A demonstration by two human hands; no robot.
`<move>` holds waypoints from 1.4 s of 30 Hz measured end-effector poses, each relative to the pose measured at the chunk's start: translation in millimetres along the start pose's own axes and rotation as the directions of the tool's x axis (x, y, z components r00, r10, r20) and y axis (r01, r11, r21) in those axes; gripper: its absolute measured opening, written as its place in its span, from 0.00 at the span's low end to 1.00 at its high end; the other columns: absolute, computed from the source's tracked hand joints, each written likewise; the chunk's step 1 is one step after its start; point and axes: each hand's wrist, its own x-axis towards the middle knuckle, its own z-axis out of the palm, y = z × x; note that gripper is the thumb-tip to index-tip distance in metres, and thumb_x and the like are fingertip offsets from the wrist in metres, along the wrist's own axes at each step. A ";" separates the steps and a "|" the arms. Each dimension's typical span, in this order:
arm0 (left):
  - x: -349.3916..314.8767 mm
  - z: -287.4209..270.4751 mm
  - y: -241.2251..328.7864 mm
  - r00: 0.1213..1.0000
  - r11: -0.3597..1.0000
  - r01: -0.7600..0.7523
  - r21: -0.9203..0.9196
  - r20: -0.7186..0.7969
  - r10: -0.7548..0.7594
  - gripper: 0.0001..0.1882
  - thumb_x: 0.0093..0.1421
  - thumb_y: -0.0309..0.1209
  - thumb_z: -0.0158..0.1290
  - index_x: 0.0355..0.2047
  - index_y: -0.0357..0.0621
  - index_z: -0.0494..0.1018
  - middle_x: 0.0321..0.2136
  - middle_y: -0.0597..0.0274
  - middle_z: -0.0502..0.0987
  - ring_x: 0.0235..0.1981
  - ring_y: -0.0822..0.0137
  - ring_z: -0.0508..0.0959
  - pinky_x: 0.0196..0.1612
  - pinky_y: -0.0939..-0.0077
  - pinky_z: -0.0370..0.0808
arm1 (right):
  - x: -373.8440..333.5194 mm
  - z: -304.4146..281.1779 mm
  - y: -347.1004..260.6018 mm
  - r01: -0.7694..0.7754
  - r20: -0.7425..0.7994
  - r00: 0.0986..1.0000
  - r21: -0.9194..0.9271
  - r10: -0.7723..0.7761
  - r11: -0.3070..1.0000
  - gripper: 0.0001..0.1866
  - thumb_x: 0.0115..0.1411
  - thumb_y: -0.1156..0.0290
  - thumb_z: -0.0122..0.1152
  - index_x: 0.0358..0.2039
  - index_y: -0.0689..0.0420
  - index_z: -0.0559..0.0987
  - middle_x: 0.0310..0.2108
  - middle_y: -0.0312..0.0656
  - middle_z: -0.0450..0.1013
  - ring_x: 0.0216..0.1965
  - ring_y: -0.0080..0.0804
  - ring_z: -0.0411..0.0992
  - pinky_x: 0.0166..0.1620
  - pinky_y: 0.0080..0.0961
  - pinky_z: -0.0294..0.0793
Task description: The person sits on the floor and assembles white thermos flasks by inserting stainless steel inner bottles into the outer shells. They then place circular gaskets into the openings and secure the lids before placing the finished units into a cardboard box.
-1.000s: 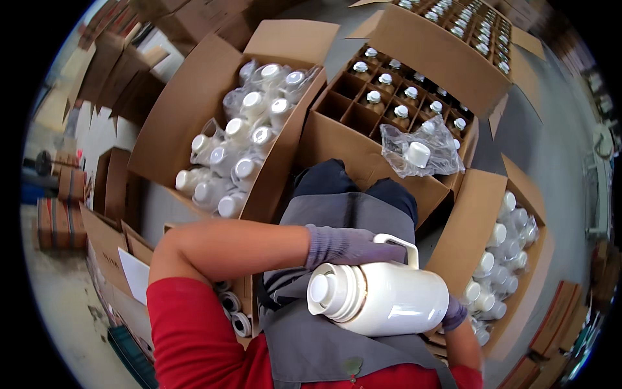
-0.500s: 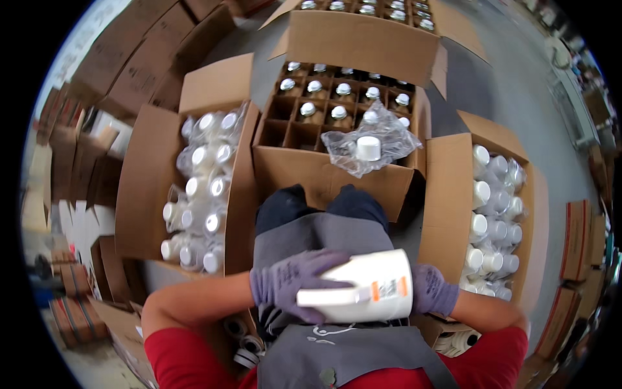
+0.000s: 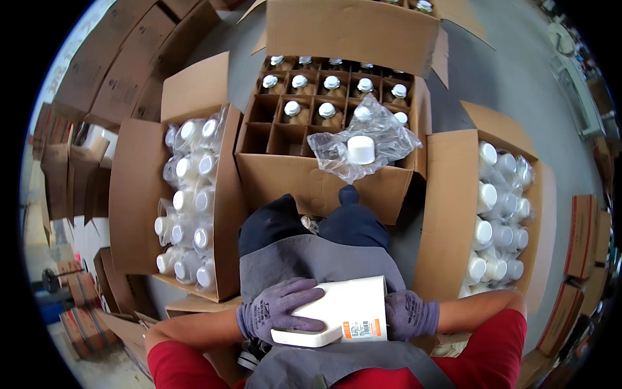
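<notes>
A white pitcher (image 3: 353, 299) with a handle and an orange-and-white label lies on its side across my lap. My left hand (image 3: 285, 310), in a purple-grey glove, is closed round its body, with the fingers spread over the top near the handle. At the pitcher's right end is my right hand (image 3: 409, 314), gloved alike; its fingers reach into the end and are hidden. In front of my knees, a clear plastic bag (image 3: 389, 146) with a white-capped container (image 3: 361, 150) rests on a divided carton (image 3: 304, 175).
Silver-capped bottles (image 3: 328, 111) stand in the carton's cells. An open box (image 3: 227, 214) of bagged white-capped bottles (image 3: 183, 201) stands at left, and a similar box (image 3: 444, 214) at right. Stacked cartons (image 3: 123, 58) line the far left; more cartons (image 3: 580, 236) stand far right.
The pitcher has come down and slightly left, with both hands on it. Its label and handle have turned lower. The view has shifted, and the boxes appear slightly displaced.
</notes>
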 end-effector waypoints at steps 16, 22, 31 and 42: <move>-144.3 9.0 69.9 0.537 0.887 0.443 -0.129 -0.754 -0.378 0.35 0.56 0.43 0.60 0.61 0.42 0.64 0.60 0.50 0.64 0.60 0.51 0.67 0.62 0.58 0.63 | 60.3 -13.2 -28.7 -0.376 0.083 0.926 0.277 0.367 0.885 0.23 0.52 0.62 0.69 0.46 0.61 0.78 0.41 0.46 0.79 0.44 0.35 0.78 0.46 0.28 0.75; -422.2 249.7 96.2 -0.890 0.235 0.226 -0.945 -0.298 -0.345 0.27 0.63 0.34 0.54 0.59 0.34 0.64 0.55 0.44 0.72 0.58 0.58 0.70 0.59 0.71 0.67 | 36.9 -7.4 -41.8 -0.418 -0.260 0.883 -0.052 0.392 0.907 0.19 0.65 0.68 0.50 0.52 0.66 0.73 0.47 0.48 0.75 0.46 0.36 0.74 0.50 0.30 0.71; -346.3 189.0 6.6 -0.481 0.303 0.781 -0.546 -0.836 -0.265 0.27 0.66 0.35 0.48 0.63 0.36 0.60 0.63 0.48 0.61 0.65 0.54 0.59 0.67 0.60 0.54 | -20.6 52.8 -103.9 -0.587 -0.620 0.170 0.561 0.766 0.584 0.24 0.67 0.60 0.51 0.55 0.65 0.71 0.45 0.43 0.73 0.46 0.29 0.73 0.52 0.25 0.72; 9.5 -1.2 77.5 0.967 0.982 0.173 -0.073 0.200 -0.155 0.42 0.44 0.42 0.67 0.56 0.32 0.66 0.54 0.41 0.71 0.54 0.48 0.74 0.57 0.61 0.70 | -255.4 369.9 -108.5 -0.692 -0.497 -0.656 0.696 0.568 -0.190 0.23 0.55 0.55 0.60 0.47 0.54 0.79 0.46 0.50 0.76 0.49 0.47 0.73 0.54 0.39 0.70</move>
